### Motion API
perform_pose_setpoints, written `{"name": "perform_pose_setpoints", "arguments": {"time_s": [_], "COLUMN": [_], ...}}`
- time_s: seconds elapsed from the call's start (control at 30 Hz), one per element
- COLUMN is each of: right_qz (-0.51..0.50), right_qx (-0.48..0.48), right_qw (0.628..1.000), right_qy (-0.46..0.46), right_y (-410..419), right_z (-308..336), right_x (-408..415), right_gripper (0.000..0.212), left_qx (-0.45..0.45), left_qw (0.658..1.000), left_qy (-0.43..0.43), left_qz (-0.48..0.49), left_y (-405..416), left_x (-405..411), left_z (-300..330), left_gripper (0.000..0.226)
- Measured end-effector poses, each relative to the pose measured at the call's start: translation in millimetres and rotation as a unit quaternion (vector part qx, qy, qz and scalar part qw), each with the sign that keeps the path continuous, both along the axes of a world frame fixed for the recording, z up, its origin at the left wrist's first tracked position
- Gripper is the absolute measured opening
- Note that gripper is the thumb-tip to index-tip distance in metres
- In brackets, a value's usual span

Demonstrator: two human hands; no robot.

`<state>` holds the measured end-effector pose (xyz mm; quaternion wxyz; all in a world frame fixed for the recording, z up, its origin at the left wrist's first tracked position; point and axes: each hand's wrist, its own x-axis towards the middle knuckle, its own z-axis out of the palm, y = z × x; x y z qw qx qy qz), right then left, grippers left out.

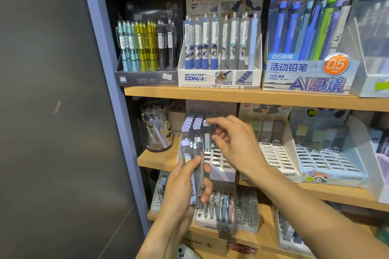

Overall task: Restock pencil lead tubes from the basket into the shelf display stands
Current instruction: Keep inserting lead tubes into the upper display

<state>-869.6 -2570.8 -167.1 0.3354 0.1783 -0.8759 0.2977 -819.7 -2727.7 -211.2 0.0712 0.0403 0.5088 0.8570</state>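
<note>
My left hand (185,187) grips a bundle of several clear lead tubes with lilac caps (192,164), held upright in front of the middle shelf. My right hand (233,143) pinches a single clear lead tube (207,134) by its top, standing it in a slot of the white slotted display stand (219,161). Two rows of lilac-capped tubes (192,125) fill the stand's left slots. The basket is not in view.
A clear plastic jar of pens (156,128) stands left of the stand. Two more slotted stands (275,153) (328,160) sit to the right. Pencil display boxes (220,48) line the upper shelf. The lower shelf (263,235) holds more stationery. A blue post (109,69) bounds the left.
</note>
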Motion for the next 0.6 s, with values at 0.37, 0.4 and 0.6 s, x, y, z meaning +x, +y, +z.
{"name": "perform_pose_setpoints", "arguments": {"time_s": [0.37, 0.4, 0.6], "right_qz": [-0.013, -0.018, -0.026], "right_qx": [0.03, 0.032, 0.056], "right_qw": [0.999, 0.999, 0.996], "right_qy": [-0.037, -0.037, -0.062], "right_y": [0.2, 0.6, 3.0], "right_z": [6.4, 7.1, 5.7], "right_x": [6.3, 5.2, -1.5], "right_gripper": [0.05, 0.051, 0.057], "left_qx": [-0.037, -0.039, -0.034], "left_qw": [0.999, 0.999, 0.999], "left_qy": [-0.024, -0.026, -0.03], "left_qz": [0.017, 0.018, 0.024], "left_y": [0.8, 0.8, 2.8], "left_x": [3.7, 3.7, 5.2], "left_z": [0.8, 1.0, 3.5], "left_gripper": [0.038, 0.037, 0.033]}}
